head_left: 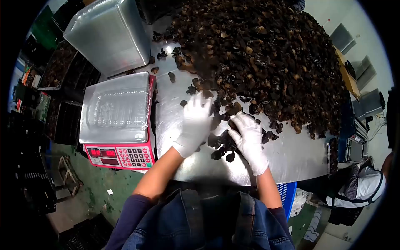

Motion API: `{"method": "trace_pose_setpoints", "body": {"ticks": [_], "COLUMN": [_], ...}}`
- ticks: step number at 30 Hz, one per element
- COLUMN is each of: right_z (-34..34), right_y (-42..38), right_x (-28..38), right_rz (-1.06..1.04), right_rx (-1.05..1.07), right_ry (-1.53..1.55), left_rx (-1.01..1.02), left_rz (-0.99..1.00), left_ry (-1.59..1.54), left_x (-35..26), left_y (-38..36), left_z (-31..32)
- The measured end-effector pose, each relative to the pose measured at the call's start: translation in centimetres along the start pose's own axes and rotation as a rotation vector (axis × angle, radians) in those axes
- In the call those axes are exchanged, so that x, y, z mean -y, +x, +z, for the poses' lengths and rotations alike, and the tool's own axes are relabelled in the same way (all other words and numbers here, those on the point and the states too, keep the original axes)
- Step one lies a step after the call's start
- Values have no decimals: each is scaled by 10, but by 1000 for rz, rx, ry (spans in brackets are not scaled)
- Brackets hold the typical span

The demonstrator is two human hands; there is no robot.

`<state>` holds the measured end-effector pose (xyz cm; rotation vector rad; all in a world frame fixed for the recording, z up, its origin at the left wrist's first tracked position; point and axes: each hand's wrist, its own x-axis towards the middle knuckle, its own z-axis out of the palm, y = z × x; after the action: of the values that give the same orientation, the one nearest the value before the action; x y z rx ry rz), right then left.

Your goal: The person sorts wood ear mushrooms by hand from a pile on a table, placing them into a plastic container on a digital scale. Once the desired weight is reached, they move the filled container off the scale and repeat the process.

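Observation:
A large heap of dark brown wood ear mushrooms (266, 58) covers the far side of the metal table. My left hand (195, 123), in a white glove and slightly blurred, reaches to the heap's near edge with its fingers stretched out and partly apart. Just right of it, my right hand (250, 139), also gloved, has its fingertips at a brown mushroom (233, 109) on the edge; its thumb stands away from the fingers. Between and below the hands lies a small cluster of loose black mushrooms (225, 143). I see nothing held in either hand.
At left a red digital scale (118, 156) carries a clear plastic tray (118, 107). Behind it rises a tall stack of clear containers (109, 39). The metal table (291, 154) ends close to my body. A blue crate (287, 196) and a person (358, 187) are at the right.

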<state>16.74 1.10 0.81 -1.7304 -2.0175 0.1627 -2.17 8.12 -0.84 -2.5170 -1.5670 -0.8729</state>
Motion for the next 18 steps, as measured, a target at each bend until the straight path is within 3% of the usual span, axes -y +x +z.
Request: {"method": "trace_pose_setpoints", "body": {"ticks": [1, 3, 5, 7, 9, 11, 13, 15, 16, 18], "right_z": [13, 5, 6, 9, 22, 34, 48, 31, 21, -9], "right_y": [-4, -7, -2, 26, 51, 65, 66, 58, 48, 22], "right_x": [-2, 2, -6, -14, -20, -24, -38, -32, -31, -27], "right_rz": [-45, -81, 27, 94, 79, 91, 13, 71, 42, 86], "right_rx": [67, 137, 13, -51, -100, 56, 93, 32, -129, -233], "right_ry": [-30, 60, 222, 174, -63, -281, -288, -173, -64, 114], "left_rx": [294, 398, 398, 398, 256, 201, 111, 135, 162, 187], "left_rz": [-92, -161, -183, -204, -201, -203, -223, -226, -224, -220], "left_ry": [72, -143, -274, -410, -440, -435, -478, -444, -469, -499], "left_x": [11, 24, 27, 24, 21, 18, 18, 22, 22, 21], "left_y": [-9, -23, -40, -56, -65, -67, -74, -81, -84, -87], "left_z": [-2, -19, -38, -46, -48, -57, -63, -68, -74, -76]}}
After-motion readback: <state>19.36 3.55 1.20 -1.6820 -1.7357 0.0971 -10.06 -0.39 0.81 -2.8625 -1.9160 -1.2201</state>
